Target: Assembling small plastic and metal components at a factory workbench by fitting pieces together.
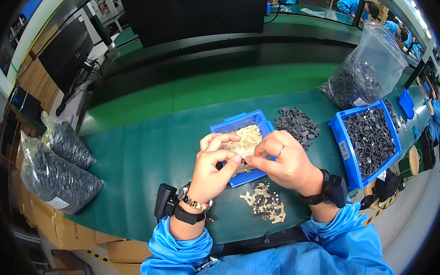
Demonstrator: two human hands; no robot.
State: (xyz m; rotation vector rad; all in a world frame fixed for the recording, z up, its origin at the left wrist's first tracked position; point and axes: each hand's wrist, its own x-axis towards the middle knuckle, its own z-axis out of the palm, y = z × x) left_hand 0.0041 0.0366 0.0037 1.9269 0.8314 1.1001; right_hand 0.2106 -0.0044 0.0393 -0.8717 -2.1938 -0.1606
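My left hand [214,162] and my right hand [284,161] meet over a blue plastic bin [241,119]. Their thumbs and forefingers are pinched close together around a small dark piece [244,159], too small to make out its kind. Inside the bin lie many small cream-coloured flat pieces [250,134]. Just beyond my right hand is a heap of dark grey pieces [297,124] on the green mat. Nearer to me, below the bin, cream and dark scraps [265,202] are scattered.
A larger blue bin [350,167] of dark pieces stands at the right. Behind it leans a clear bag [362,75] of dark pieces. Two more filled bags [61,176] rest at the table's left edge. A black panel [191,14] hangs at the back. Cardboard boxes [75,232] sit below left.
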